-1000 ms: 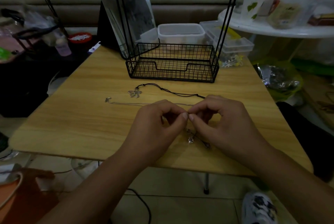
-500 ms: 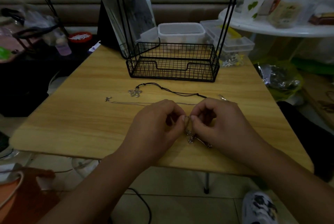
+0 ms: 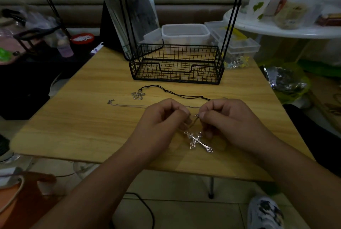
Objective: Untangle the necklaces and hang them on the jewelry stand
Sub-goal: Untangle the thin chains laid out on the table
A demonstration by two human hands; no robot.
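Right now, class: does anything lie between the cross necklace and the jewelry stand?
Yes. The black cord necklace with its flower pendant and a thin chain lie on the table between the cross pendant and the stand's basket.

Cluttered home room: low light-wood tabletop [image 3: 88,127], brown sofa [image 3: 184,12] behind, clear plastic storage boxes [image 3: 185,33], tiled floor [image 3: 175,201].

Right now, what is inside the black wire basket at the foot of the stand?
The wire basket looks empty: through its mesh only the wooden table shows. Its back corners are partly masked by the mesh and dim light, so something small there cannot be ruled out.
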